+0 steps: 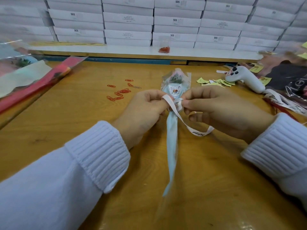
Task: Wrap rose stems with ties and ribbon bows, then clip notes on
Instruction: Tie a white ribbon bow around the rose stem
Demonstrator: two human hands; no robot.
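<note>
A single wrapped rose (175, 83) in clear film and pale blue paper lies on the wooden table (66, 123), its long blue stem wrap (171, 146) pointing toward me. A pale pink ribbon (191, 128) with dark script crosses the stem just below the flower. My left hand (144, 112) pinches a ribbon loop on the left of the stem. My right hand (222, 110) pinches the ribbon at the crossing, and the loose tail runs under its fingers. The knot itself is partly hidden by my fingertips.
Red paper clips (120, 92) lie scattered left of the rose. Yellow notes (214, 81) and a white controller-like tool (244, 78) sit at the right, beside more wrapped flowers (289, 80). Red and clear wrapped stems (36, 82) lie at the left. White boxes (127, 22) are stacked behind.
</note>
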